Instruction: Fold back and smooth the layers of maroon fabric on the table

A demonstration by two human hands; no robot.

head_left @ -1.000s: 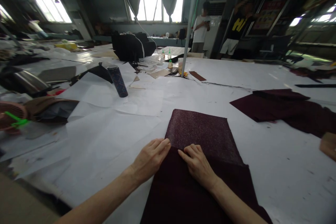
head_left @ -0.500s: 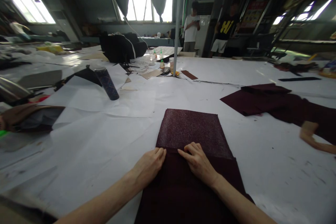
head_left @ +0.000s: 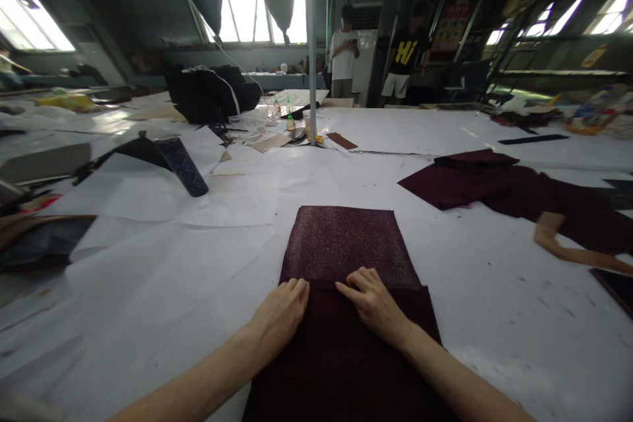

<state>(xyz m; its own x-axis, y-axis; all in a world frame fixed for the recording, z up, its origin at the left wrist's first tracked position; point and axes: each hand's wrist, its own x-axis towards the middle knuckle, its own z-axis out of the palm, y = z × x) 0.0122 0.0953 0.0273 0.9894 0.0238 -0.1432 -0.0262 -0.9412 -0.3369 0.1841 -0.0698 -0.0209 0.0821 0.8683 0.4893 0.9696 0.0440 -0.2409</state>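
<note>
A dark maroon piece of fabric [head_left: 346, 244] lies flat on the white paper-covered table [head_left: 198, 277] right in front of me. Its far part is lighter and speckled, its near part darker, with a fold line between them. My left hand [head_left: 279, 313] rests palm down at the left end of that fold, fingers stretched out together. My right hand [head_left: 373, 303] lies on the fold just right of it, fingers slightly bent and pressing on the cloth. Neither hand holds anything.
More maroon fabric [head_left: 475, 181] lies at the right, with another person's hand [head_left: 548, 231] on it. A dark patterned roll [head_left: 182, 165] leans at the left. Black bags [head_left: 208, 92], small bottles [head_left: 289, 120] and a metal pole [head_left: 311, 46] stand farther back. Two people [head_left: 376, 53] stand behind.
My view has swung to the right, so everything sits further left in the picture. My hands stay on the fold. The other person's hand at the right has reached in over the maroon fabric.
</note>
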